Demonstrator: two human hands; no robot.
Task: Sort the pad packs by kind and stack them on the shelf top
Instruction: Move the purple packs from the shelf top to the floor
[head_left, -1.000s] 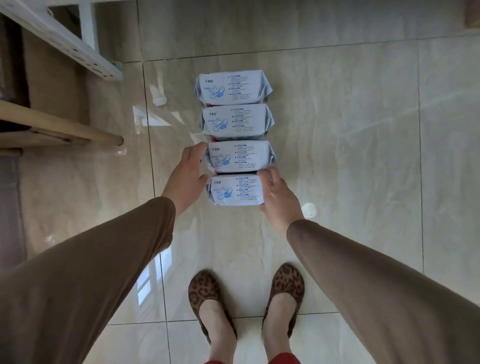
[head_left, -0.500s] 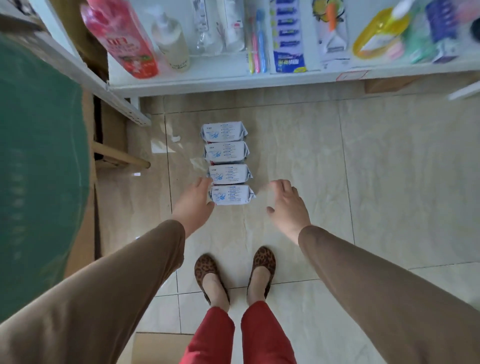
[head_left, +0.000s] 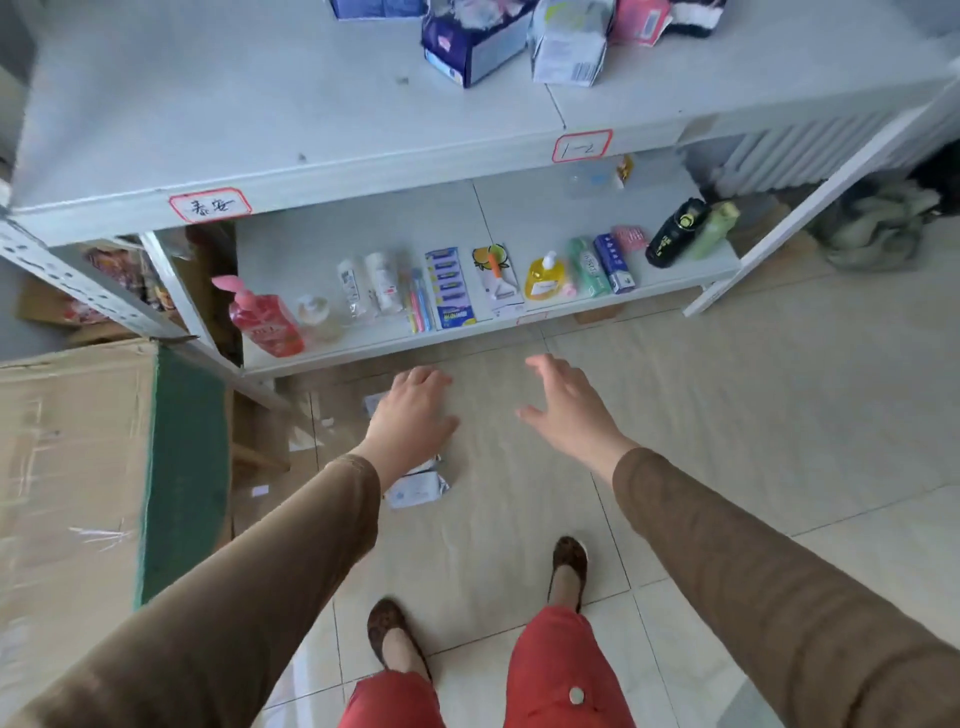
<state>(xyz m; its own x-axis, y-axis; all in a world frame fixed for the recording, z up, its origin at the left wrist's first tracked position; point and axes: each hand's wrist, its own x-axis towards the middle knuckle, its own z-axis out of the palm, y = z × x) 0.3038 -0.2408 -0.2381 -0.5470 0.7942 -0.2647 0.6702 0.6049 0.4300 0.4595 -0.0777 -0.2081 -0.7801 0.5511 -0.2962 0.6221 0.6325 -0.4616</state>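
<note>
On floor below shelf: row of white pad packs (head_left: 415, 488), mostly hidden behind left hand (head_left: 410, 421); nearest pack shows by left wrist, corner of far one past the fingers. Can't tell if hand touches packs or is above them. Left hand: palm down, fingers straight and together, nothing held. Right hand (head_left: 566, 410): to the right of the row, apart from it, over bare tile, fingers spread and relaxed, nothing held. Both arms in brown sleeves.

Shelf top (head_left: 260, 114): grey-white, more packs (head_left: 519, 41) in a loose heap at far right, dark blue, white and pink wrappers, some tipped. Two red-edged labels (head_left: 210, 205) on front edge, handwritten.

Lower shelf (head_left: 498, 218): red pump bottle (head_left: 265, 317), toothbrushes (head_left: 418, 304), yellow bottle (head_left: 543, 278), black bottle (head_left: 675, 234), other small goods in a line.

Carton (head_left: 72, 467) w/ green side at left.
</note>
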